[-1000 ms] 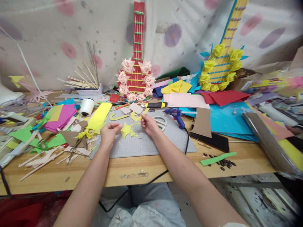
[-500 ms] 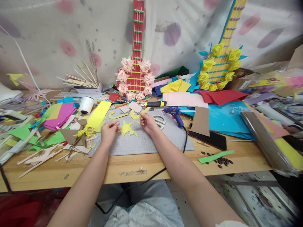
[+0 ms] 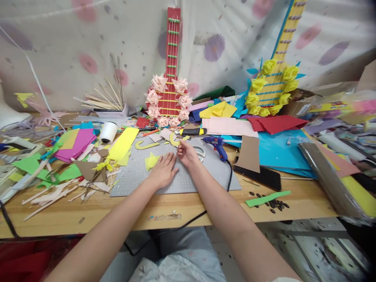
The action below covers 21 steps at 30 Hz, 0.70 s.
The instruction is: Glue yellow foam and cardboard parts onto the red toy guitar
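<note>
My left hand point(image 3: 163, 172) lies flat, fingers released, on the jagged yellow foam star point(image 3: 151, 160) on the grey gridded cutting mat point(image 3: 202, 172); my right hand point(image 3: 188, 153) seemingly pinches the curved yellow foam strip point(image 3: 175, 141) farther back.

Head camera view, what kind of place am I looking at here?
Most likely a paper-craft workbench at home or in a small workshop. A grey cutting mat lies under the left hand and right hand, a blue glue gun rests beside it, and a red paper guitar leans against the wall.
</note>
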{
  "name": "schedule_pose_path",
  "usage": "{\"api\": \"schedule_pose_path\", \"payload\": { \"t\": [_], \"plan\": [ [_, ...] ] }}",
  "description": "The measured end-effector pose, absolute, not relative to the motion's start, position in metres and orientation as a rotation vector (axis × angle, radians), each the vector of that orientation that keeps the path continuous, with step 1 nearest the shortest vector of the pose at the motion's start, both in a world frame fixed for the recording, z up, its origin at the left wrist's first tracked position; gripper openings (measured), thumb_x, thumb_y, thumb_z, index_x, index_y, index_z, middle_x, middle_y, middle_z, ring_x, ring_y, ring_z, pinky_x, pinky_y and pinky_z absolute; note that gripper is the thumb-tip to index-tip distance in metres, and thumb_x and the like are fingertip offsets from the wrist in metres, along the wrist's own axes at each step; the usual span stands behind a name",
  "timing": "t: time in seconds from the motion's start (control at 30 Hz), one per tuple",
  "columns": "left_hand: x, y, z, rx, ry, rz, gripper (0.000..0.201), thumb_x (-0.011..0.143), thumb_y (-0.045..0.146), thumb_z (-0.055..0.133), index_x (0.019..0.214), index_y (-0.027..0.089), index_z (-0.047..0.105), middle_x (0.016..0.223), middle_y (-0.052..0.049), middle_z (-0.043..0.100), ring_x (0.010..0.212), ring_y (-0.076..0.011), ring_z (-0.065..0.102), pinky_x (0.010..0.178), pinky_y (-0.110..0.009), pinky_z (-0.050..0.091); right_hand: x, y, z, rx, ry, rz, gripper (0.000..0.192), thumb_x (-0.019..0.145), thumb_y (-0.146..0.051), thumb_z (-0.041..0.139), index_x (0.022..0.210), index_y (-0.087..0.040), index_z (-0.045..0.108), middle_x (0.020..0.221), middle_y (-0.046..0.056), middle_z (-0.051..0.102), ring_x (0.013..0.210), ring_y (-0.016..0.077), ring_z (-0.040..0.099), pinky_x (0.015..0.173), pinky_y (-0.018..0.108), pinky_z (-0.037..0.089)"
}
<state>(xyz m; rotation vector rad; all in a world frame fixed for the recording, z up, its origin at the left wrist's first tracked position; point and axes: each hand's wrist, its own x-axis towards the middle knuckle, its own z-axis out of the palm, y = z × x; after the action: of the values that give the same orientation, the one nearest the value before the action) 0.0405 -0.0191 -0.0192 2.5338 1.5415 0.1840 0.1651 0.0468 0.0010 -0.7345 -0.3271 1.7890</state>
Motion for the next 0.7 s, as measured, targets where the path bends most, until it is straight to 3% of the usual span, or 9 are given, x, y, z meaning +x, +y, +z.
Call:
{"api": "schedule_pose_path", "payload": {
  "t": [0.23, 0.33, 0.43, 0.5, 0.7],
  "plan": [
    [-0.052, -0.034, -0.022, 2.486, 1.797, 0.078, 0.061, 0.091, 0.041, 0.020, 0.142, 0.008, 0.027, 0.148, -0.011, 0.025, 0.138, -0.0239, 0.020, 0.111, -0.048, 0.014, 0.161, 0.051, -0.001, -0.783, -0.390, 1.798, 0.016, 0.076, -0.016, 0.058, 0.066, -0.017, 0.044, 0.043, -0.007, 0.047, 0.036, 0.0027, 0.037, 0.035, 0.012, 0.025],
    [-0.078, -0.038, -0.013, 2.548, 1.973, 0.125, 0.058, 0.089, 0.040, 0.025, 0.135, 0.008, 0.040, 0.141, -0.015, 0.040, 0.132, -0.0296, 0.032, 0.109, -0.056, 0.008, 0.159, 0.053, -0.001, -0.809, -0.453, 1.780, 0.017, 0.073, -0.016, 0.059, 0.066, -0.017, 0.044, 0.043, -0.007, 0.047, 0.036, 0.0026, 0.037, 0.036, 0.012, 0.025],
    [-0.082, -0.038, 0.005, 2.639, 2.108, 0.120, 0.049, 0.088, 0.035, 0.028, 0.107, 0.008, 0.064, 0.105, -0.019, 0.065, 0.108, -0.0317, 0.054, 0.107, -0.058, 0.009, 0.155, 0.056, -0.002, -0.832, -0.533, 1.751, 0.016, 0.070, -0.017, 0.060, 0.067, -0.018, 0.044, 0.043, -0.007, 0.047, 0.036, 0.0027, 0.036, 0.036, 0.013, 0.024],
    [-0.075, -0.032, 0.018, 2.668, 2.164, 0.115, 0.044, 0.087, 0.030, 0.031, 0.087, 0.011, 0.070, 0.083, -0.018, 0.067, 0.095, -0.0310, 0.057, 0.105, -0.057, 0.014, 0.153, 0.056, -0.002, -0.849, -0.608, 1.723, 0.016, 0.068, -0.018, 0.061, 0.067, -0.018, 0.046, 0.043, -0.007, 0.047, 0.036, 0.0028, 0.037, 0.037, 0.013, 0.025],
    [-0.041, 0.017, 0.036, 2.574, 2.220, 0.105, 0.024, 0.073, 0.023, 0.051, 0.081, 0.012, 0.070, 0.094, -0.018, 0.065, 0.103, -0.0340, 0.050, 0.100, -0.049, 0.027, 0.150, 0.058, -0.006, -0.946, -0.777, 1.665, 0.013, 0.064, -0.020, 0.062, 0.068, -0.017, 0.051, 0.044, -0.007, 0.048, 0.037, 0.0029, 0.037, 0.038, 0.014, 0.025]
  ]
}}
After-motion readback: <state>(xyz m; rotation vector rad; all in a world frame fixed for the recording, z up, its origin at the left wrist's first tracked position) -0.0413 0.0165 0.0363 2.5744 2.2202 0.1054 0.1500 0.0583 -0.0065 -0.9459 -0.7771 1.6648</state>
